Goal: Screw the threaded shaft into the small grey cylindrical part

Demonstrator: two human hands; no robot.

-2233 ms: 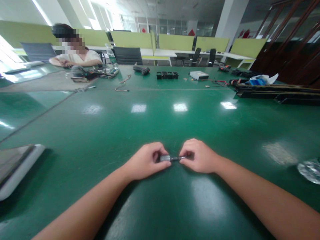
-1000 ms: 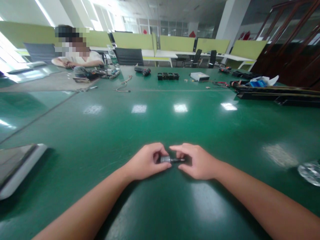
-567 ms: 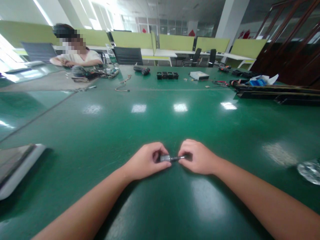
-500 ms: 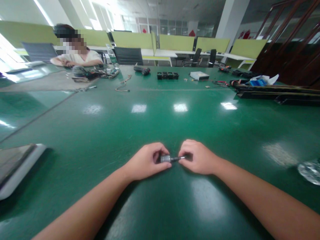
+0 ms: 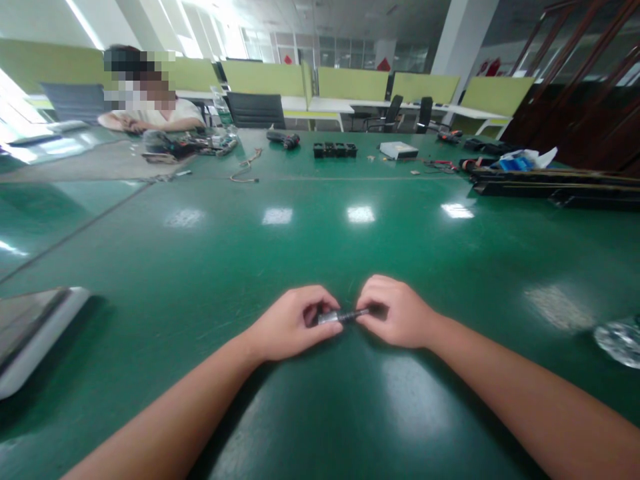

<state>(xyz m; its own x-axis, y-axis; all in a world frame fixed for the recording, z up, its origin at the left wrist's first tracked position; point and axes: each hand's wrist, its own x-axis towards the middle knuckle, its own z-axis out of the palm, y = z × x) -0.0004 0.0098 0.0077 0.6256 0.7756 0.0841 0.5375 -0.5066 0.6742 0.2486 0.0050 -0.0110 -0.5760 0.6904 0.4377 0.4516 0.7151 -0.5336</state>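
Between my hands, low over the green table [image 5: 320,253], a small silver cylinder with a thin dark shaft [image 5: 330,318] lies nearly level. Thumb and fingers of my left hand [image 5: 295,323] are closed around its thick, silver end at the left. At the other end, my right hand [image 5: 397,312] pinches the tip of the thin shaft, which tilts slightly up to the right. The fingers partly cover both ends, and the part is too small and blurred to tell its exact kind.
At the left edge sits a pale, flat device [image 5: 45,340]; a clear glass-like object [image 5: 620,341] stands at the right edge. Along the far side are a black block [image 5: 335,151], a white box [image 5: 399,151], a cable [image 5: 244,170] and long black bars [image 5: 560,183]. A person [image 5: 153,113] sits far left.
The shaft end in my right hand has risen slightly, so the small part tilts a little more. My left hand stays nearly in place.
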